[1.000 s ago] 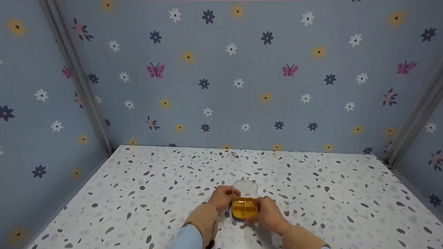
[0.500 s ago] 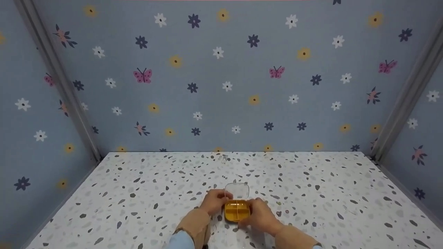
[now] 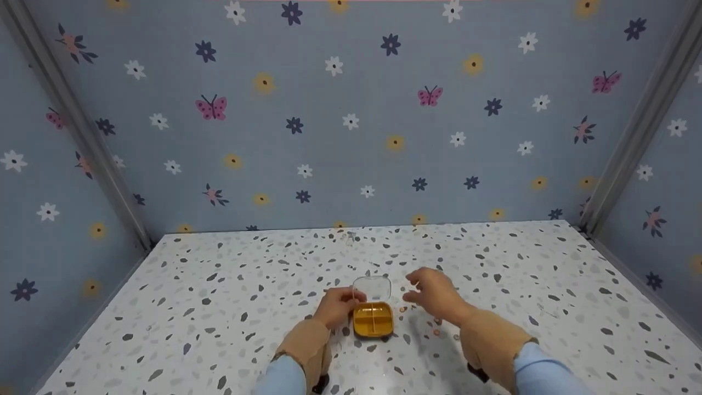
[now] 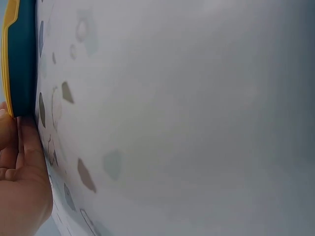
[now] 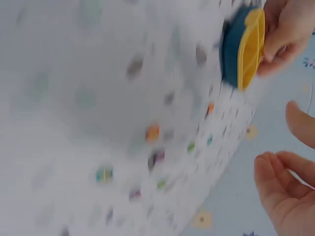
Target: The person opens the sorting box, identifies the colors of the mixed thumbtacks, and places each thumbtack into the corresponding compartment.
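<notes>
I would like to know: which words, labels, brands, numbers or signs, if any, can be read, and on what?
None: no text can be read on the yellow-rimmed box, its clear lid, the table or the patterned wall.
The small colored pieces are too blurred to show any marking.

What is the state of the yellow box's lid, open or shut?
Open: in the head view, the clear lid is swung back from the yellow box, leaving its compartments uncovered.

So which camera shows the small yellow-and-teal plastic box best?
The head view: it looks down into the box, showing four compartments and the open clear plastic lid. Right wrist: blurred, from the side. Left wrist: only a cut-off side.
</notes>
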`<state>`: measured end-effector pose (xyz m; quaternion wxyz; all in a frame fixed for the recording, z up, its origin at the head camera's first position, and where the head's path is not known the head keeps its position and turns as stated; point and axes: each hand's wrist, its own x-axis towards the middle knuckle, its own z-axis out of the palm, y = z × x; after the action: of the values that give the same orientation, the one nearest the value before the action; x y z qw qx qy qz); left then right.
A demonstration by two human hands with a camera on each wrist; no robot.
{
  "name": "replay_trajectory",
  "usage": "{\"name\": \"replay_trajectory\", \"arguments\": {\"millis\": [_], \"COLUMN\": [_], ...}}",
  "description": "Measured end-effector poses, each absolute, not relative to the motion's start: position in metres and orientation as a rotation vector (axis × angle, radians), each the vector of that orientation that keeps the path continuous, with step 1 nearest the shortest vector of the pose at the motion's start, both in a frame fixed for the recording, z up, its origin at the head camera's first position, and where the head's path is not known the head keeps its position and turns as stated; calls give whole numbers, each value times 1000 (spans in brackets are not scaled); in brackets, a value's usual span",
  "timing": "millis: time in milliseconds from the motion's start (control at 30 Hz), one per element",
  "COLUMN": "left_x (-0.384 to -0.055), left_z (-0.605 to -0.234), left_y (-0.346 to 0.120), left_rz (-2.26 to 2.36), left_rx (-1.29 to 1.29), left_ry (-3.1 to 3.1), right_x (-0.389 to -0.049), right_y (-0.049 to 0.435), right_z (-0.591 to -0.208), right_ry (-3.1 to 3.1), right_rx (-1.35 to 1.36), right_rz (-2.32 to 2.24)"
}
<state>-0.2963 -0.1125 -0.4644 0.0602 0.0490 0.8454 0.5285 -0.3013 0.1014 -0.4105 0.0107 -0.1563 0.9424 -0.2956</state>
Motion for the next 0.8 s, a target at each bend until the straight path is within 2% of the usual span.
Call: {"name": "replay_trajectory", "arguments": {"millis": [300, 800], "left_x": [-289, -297], "left_z": [-474, -462], "left_y": [-113, -110], "left_rz": [1596, 1617], "left_rx": [133, 123], "left_ry": [2555, 2583], "right_x": [-318, -329], "right_y": [135, 145], "right_z": [-418, -438], "right_ry": [3036, 3030], "right_rx": [-589, -460], "right_rz": [-668, -354]}}
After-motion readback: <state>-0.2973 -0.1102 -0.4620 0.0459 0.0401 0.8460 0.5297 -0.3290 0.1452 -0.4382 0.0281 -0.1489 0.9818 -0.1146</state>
